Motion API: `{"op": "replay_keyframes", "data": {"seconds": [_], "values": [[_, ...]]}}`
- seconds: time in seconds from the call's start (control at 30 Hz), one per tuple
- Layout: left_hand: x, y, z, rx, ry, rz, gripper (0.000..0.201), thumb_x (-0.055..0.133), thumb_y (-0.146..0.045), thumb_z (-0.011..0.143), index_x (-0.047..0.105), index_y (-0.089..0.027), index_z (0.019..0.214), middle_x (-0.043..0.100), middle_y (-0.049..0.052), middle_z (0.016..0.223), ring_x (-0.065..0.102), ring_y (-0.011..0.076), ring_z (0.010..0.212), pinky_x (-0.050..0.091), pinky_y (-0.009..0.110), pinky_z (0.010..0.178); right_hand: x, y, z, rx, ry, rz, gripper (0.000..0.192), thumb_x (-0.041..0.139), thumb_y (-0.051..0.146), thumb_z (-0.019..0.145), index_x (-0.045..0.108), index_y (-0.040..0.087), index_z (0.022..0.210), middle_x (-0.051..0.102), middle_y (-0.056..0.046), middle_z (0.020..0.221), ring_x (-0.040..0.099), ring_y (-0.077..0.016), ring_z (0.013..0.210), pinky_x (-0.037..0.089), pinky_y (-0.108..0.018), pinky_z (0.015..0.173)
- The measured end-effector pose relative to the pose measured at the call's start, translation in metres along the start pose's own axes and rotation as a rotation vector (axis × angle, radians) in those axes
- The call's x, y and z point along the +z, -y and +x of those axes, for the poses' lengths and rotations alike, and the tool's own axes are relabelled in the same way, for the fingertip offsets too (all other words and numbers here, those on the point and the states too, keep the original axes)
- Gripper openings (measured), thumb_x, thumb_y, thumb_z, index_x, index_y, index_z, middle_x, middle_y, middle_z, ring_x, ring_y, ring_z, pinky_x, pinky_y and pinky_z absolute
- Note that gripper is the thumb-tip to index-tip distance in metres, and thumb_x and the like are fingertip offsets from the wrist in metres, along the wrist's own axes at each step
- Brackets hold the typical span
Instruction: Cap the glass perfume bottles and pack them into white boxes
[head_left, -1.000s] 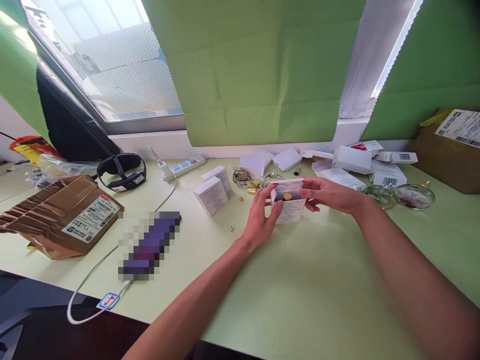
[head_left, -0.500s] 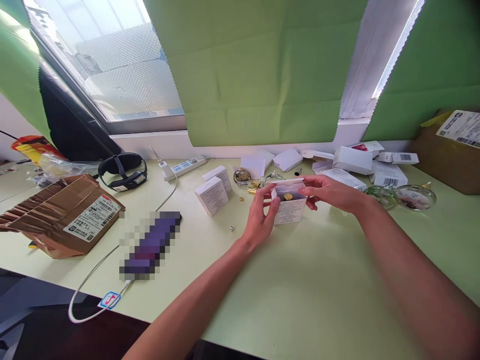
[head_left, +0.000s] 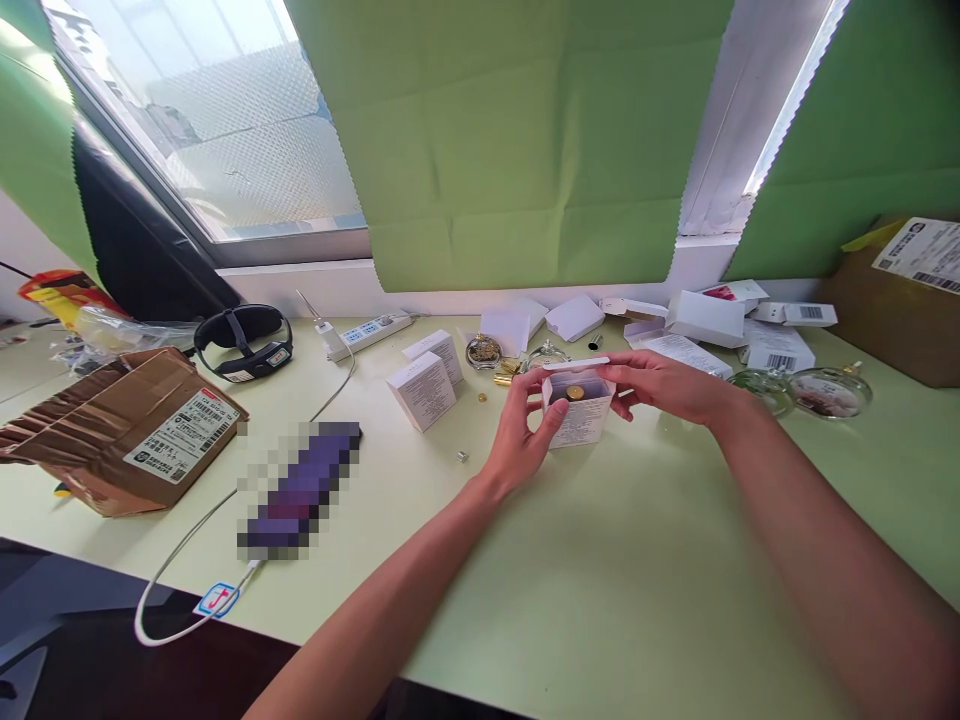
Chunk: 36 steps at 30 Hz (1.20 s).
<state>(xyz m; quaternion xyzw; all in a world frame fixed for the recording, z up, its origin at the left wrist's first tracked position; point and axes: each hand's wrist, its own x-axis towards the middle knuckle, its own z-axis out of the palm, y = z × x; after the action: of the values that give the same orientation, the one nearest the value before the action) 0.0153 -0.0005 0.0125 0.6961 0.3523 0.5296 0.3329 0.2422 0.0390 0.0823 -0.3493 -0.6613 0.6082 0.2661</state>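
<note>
A small white printed carton (head_left: 581,425) stands on the table with its top open, and a round gold cap (head_left: 575,393) shows inside it. My left hand (head_left: 525,430) grips the carton's left side, thumb on the front face. At the top right edge, my right hand (head_left: 645,380) holds the carton by its lid end, fingers bent behind it. The lid flap (head_left: 576,365) stands at the back of the opening. Whatever sits beneath the gold cap is hidden by the carton's walls.
Two white cartons (head_left: 424,392) stand left of my hands, near a small silver piece (head_left: 463,456). Round glass bottles (head_left: 831,393) lie at right, before several white boxes (head_left: 705,318). At left are a phone (head_left: 300,490) on a cable and a brown cardboard box (head_left: 127,430).
My right thumb has moved away from inside the carton's opening to its right edge. The carton and my left hand stay nearly in place.
</note>
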Motion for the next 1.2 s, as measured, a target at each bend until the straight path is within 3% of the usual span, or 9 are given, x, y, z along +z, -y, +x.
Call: {"op": "replay_keyframes", "data": {"seconds": [0.37, 0.7, 0.87, 1.07, 1.2], "values": [[0.000, 0.001, -0.001, 0.030, -0.020, 0.022, 0.034, 0.040, -0.042, 0.103, 0.046, -0.027, 0.132, 0.053, 0.011, 0.136, 0.053, 0.0227, 0.123, 0.051, 0.041, 0.097, 0.002, 0.001, -0.001, 0.052, -0.002, 0.031, 0.037, 0.062, 0.053, 0.089, 0.072, 0.024, 0.111, 0.061, -0.005, 0.088, 0.050, -0.0154, 0.069, 0.045, -0.033, 0.061], [0.002, -0.001, -0.002, 0.037, -0.093, 0.077, 0.034, 0.040, -0.043, 0.103, 0.048, -0.027, 0.132, 0.057, 0.010, 0.130, 0.057, 0.0208, 0.116, 0.053, 0.036, 0.090, 0.007, 0.010, -0.004, 0.120, -0.025, -0.003, 0.026, 0.064, 0.035, 0.085, 0.069, 0.025, 0.109, 0.063, -0.005, 0.091, 0.053, -0.0162, 0.071, 0.046, -0.032, 0.060], [0.001, -0.003, -0.001, 0.070, -0.051, 0.099, 0.035, 0.041, -0.040, 0.103, 0.049, -0.028, 0.135, 0.053, 0.010, 0.132, 0.054, 0.0202, 0.119, 0.054, 0.033, 0.090, 0.008, 0.010, -0.002, 0.142, -0.031, -0.041, 0.026, 0.064, 0.036, 0.085, 0.068, 0.025, 0.108, 0.063, -0.005, 0.090, 0.052, -0.0154, 0.070, 0.043, -0.030, 0.059], [-0.001, -0.004, 0.000, 0.107, -0.030, 0.187, 0.035, 0.040, -0.041, 0.103, 0.065, -0.026, 0.123, 0.055, 0.010, 0.127, 0.055, 0.0214, 0.119, 0.051, 0.036, 0.096, 0.006, 0.006, -0.001, 0.112, -0.014, 0.020, 0.033, 0.071, 0.035, 0.082, 0.067, 0.025, 0.113, 0.061, -0.005, 0.093, 0.050, -0.0153, 0.071, 0.043, -0.030, 0.059], [-0.001, -0.004, 0.003, 0.097, -0.053, 0.188, 0.035, 0.044, -0.043, 0.102, 0.071, -0.023, 0.113, 0.058, 0.010, 0.120, 0.058, 0.0210, 0.112, 0.052, 0.035, 0.093, -0.002, -0.007, -0.003, 0.058, 0.066, 0.131, 0.039, 0.068, 0.045, 0.087, 0.066, 0.025, 0.119, 0.063, -0.007, 0.100, 0.050, -0.0149, 0.073, 0.042, -0.030, 0.061]]}}
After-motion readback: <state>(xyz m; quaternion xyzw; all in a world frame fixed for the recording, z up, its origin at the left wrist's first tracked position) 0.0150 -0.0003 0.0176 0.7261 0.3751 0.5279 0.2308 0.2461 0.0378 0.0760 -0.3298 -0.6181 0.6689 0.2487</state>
